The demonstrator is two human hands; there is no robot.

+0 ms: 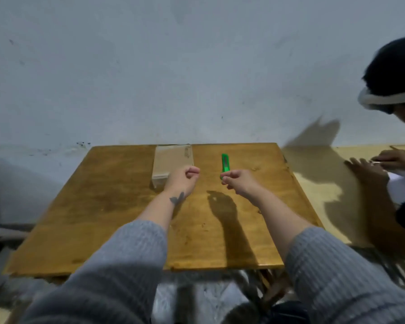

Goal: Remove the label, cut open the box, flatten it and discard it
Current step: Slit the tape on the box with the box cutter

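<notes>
Table: wooden, against the wall. Box: cardboard, closed, at the table's far edge. My left hand: loosely curled, empty, overlapping the box's near corner. My right hand: fingers pinched, by the knife's near end; contact unclear. Knife: green, right of the box.

Wooden table; closed cardboard box at far edge, green utility knife beside it

A scuffed, pale blue-grey wall rises behind the glossy wooden counter. A 2nd, lighter wooden surface adjoins it on the right, crossed by hard shadows.
</notes>
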